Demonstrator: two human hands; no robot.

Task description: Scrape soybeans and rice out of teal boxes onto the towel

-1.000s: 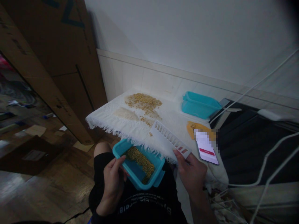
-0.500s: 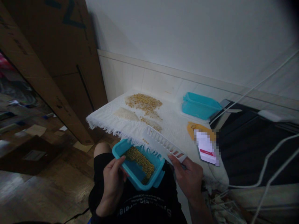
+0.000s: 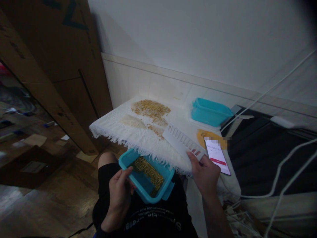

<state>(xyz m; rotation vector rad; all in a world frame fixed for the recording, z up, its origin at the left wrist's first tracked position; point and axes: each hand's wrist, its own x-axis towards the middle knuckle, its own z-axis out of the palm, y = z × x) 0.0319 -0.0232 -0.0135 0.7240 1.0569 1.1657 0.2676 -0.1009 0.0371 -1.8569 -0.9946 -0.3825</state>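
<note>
My left hand [image 3: 120, 191] grips the near-left side of a teal plastic tub [image 3: 146, 177] with yellow beans in it, held over my lap just under the table's fringed edge. My right hand [image 3: 204, 173] is closed on the end of a white slotted scraper [image 3: 182, 140], whose other end rests on the white cloth [image 3: 138, 137] near a small trail of beans. A larger heap of yellow beans [image 3: 151, 108] and a pile of white rice [image 3: 132, 121] lie further back on the cloth.
A second teal tub [image 3: 210, 112] stands at the back right of the table. A phone [image 3: 217, 158] with a lit screen lies beside my right hand on an orange pad. A big cardboard box [image 3: 49, 66] leans at the left. White cables [image 3: 284, 165] cross the right.
The scraper swept beans toward the table edge over the tub, then moved back up onto the cloth near the bean trail. My left hand kept the tub still.
</note>
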